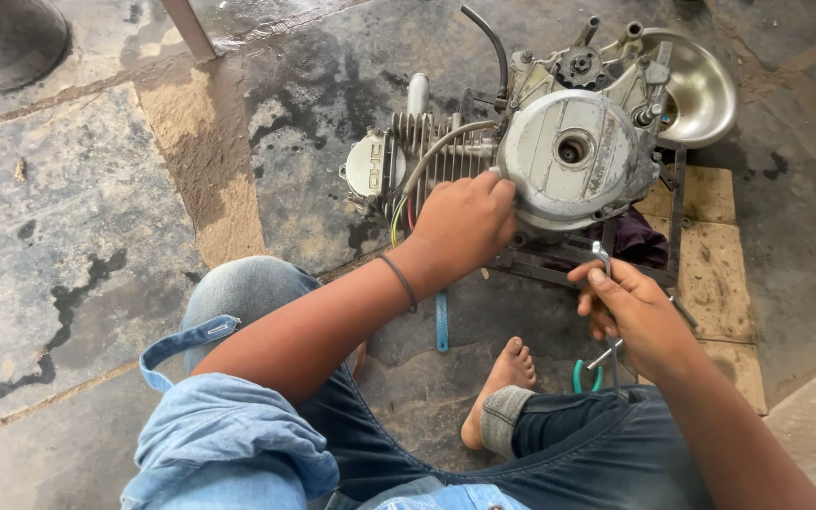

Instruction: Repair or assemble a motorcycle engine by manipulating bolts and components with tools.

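Note:
A motorcycle engine (446,156) with a finned cylinder and a round grey side cover (569,156) sits on a dark metal stand (677,217) on the stone floor. My left hand (465,222) rests against the lower left edge of the round cover, fingers curled on it. My right hand (630,307) grips a metal wrench (603,257) below the engine, its head pointing up toward the stand. A thin band circles my left wrist.
A shiny metal bowl (705,90) stands behind the engine. A blue flat tool (442,321) lies on the floor by my bare foot (502,382). Green-handled pliers (586,376) lie near my right knee. Worn wooden boards (715,274) sit under the stand.

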